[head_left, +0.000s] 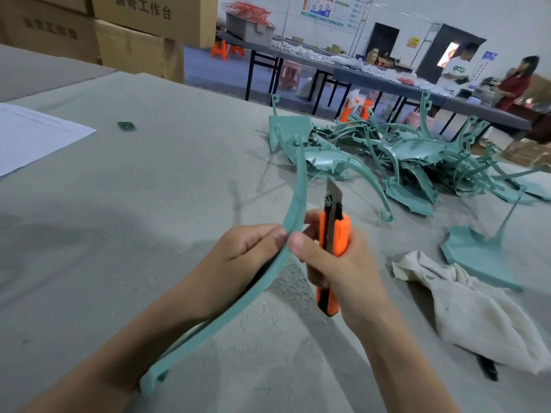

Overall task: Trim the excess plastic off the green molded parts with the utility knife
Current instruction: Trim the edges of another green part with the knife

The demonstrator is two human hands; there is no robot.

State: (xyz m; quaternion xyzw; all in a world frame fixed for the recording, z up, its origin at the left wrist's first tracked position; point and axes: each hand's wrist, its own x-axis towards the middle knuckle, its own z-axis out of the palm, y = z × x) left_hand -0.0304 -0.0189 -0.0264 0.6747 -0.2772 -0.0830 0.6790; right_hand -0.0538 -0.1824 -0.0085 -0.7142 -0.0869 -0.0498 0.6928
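While left hand (238, 259) pinches curved green part (295, 198), right hand (346, 269) fingers clamp utility knife (337, 234), handle half-hidden.

White walls (507, 22), long tables (492, 114) (possibly grey), stacked cardboard boxes (134, 52).

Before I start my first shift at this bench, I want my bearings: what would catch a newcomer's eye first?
At centre, the right hand grips an orange utility knife, blade up, beside a long curved green part pinched by the left hand. Behind, to the right, a tangled pile of green parts sprawls on the grey table; a crumpled white cloth lies near right.
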